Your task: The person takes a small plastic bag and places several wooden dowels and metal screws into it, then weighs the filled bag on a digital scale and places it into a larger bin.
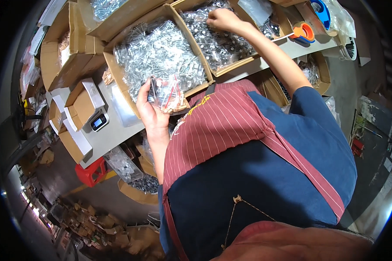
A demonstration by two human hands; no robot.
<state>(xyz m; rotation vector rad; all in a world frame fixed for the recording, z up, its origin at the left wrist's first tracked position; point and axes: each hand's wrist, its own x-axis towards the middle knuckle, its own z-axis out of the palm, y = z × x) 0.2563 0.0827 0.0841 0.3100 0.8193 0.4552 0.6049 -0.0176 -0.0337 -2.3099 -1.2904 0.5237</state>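
Observation:
My left hand (150, 108) is closed round several small clear zip bags (166, 90) with red strips, held over the near edge of a cardboard box. Small parts show inside the bags, some dark, some light brown. Beneath and beyond them, the box is heaped with silver screws (159, 54) in clear plastic. My right hand (223, 20) reaches far into the neighbouring box of dark small parts (224, 45), which lie among clear plastic with pale round pieces. Its fingers are curled together at the heap; whatever they pinch is hidden.
An orange and blue tape dispenser (304, 33) stands right of the boxes. At left are open small cartons (83, 104), a small device with a screen (99, 122) and a tall cardboard box (85, 48). A red plastic stool (91, 172) sits below the grey table (117, 141).

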